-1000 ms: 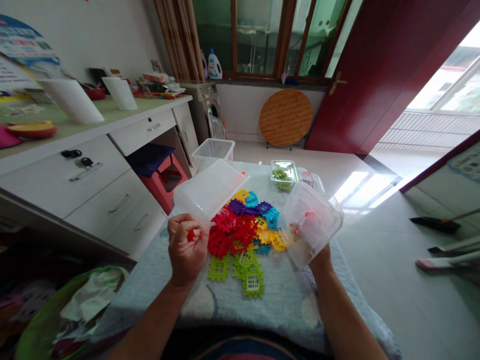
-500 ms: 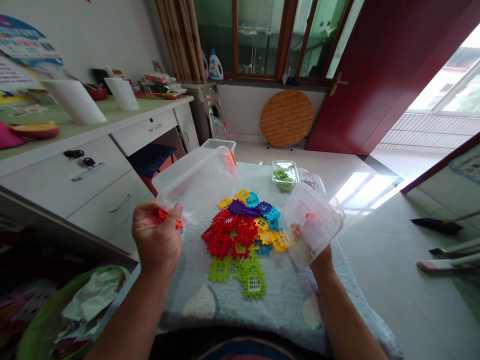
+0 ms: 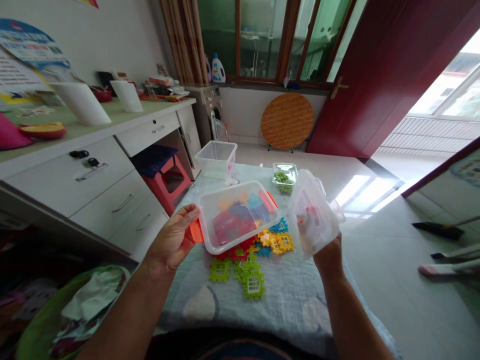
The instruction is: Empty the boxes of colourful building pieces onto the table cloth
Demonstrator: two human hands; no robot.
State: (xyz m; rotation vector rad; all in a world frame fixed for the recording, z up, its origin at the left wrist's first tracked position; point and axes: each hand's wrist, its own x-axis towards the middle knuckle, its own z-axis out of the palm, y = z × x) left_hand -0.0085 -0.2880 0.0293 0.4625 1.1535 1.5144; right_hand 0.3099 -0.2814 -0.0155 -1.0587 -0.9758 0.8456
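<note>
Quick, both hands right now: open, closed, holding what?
Left hand: closed, gripping the clear lid by its orange clip.
Right hand: holding a tilted clear container, fingers mostly hidden behind it.

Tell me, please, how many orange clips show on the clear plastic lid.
2 on the lid: one orange clip at its left end, in the left grip, the other orange clip at its right end. More may be hidden beneath.

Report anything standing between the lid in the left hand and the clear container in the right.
Nothing visible stands between the lid and the clear container; the yellow pieces near that gap lie lower, on the cloth-covered table.
</note>
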